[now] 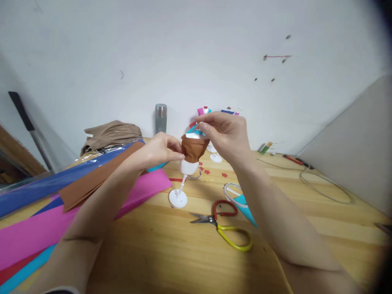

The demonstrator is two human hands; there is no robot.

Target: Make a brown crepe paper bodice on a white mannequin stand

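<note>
A small white figure on a round-based stand (178, 198) tilts slightly in front of me. Brown, creased cloth-like material (196, 148) wraps its middle, and its white lower body (188, 167) shows underneath. My left hand (162, 149) pinches the brown material at its left side. Above it, light blue and red pieces (193, 130) show at the figure's top. There my right hand (225, 132) has thumb and forefinger closed together; what lies between them is too small to make out. Scissors (211, 219) with red and yellow handles lie open on the table below.
Pink sheets (147, 190), brown sheets (101, 175) and a blue plastic-wrapped sheet lie left. Brown cloth (114, 134) and a flask (161, 118) stand behind. A tape roll (228, 192), red flower cut-outs (224, 175) and a cable (324, 198) lie right. Similar decorated figures (228, 112) stand near the wall.
</note>
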